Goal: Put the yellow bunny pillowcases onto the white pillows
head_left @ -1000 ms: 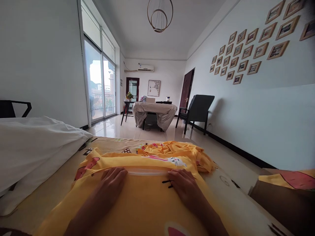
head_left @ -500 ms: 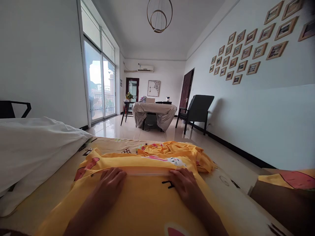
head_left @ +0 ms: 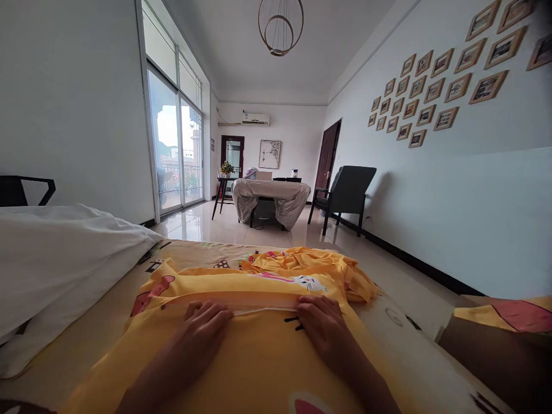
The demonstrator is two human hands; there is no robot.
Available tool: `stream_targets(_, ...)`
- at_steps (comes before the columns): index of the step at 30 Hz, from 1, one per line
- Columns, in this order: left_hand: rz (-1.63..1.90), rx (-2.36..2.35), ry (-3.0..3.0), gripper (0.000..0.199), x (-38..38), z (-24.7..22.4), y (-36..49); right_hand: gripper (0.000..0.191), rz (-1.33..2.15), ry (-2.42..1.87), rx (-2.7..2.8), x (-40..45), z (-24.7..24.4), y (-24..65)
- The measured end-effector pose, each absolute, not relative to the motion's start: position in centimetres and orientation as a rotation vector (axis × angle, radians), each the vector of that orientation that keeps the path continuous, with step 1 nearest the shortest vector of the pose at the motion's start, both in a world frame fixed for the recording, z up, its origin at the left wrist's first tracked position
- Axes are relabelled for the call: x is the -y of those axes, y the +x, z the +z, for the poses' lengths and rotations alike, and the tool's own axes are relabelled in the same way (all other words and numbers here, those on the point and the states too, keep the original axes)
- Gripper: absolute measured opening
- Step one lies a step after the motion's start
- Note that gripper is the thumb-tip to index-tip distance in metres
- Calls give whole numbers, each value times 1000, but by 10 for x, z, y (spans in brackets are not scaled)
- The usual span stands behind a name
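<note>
A yellow printed cloth [head_left: 254,356] lies spread over the patterned surface [head_left: 198,250] in front of me. An opening edge with a pale inner strip runs across it between my hands. My left hand [head_left: 207,328] has its fingers curled on this edge, left of the middle. At the right end of the strip, beside a black print, my right hand [head_left: 321,319] pinches the same edge with bent fingers. Both thumbs are mostly hidden. Beyond the hands, a bunched yellow cloth [head_left: 302,259] rests at the far side.
White sheer fabric [head_left: 64,259] covers the left side. A cardboard box [head_left: 491,351] with yellow and pink cloth [head_left: 517,313] on it stands at the right. Farther off are a black chair [head_left: 351,192] and a covered table [head_left: 271,188].
My left hand has moved slightly right and toward me along the edge, and the pale strip near it has shifted. My right hand is nearly unmoved.
</note>
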State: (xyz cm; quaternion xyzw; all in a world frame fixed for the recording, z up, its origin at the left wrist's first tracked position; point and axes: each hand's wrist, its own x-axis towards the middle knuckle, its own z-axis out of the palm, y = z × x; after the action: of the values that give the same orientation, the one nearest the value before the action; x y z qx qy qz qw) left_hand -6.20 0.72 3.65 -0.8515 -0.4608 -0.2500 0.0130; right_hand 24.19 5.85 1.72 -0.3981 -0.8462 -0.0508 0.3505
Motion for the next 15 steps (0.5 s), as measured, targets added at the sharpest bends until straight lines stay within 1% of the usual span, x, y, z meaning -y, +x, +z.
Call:
stream_targets(7,-740,1461,-2718,26,-4,35,-60,16,-15,-1027,2243,-52,20,235)
stream_targets(11,-745,1433,-2717,27,-5,37,-65,15,-18,-1071,2214,-54,19,236)
stream_targets(15,-711,1522,-2639,26,-9,38,-83,14,-36,-1068,2208,-54,20,237)
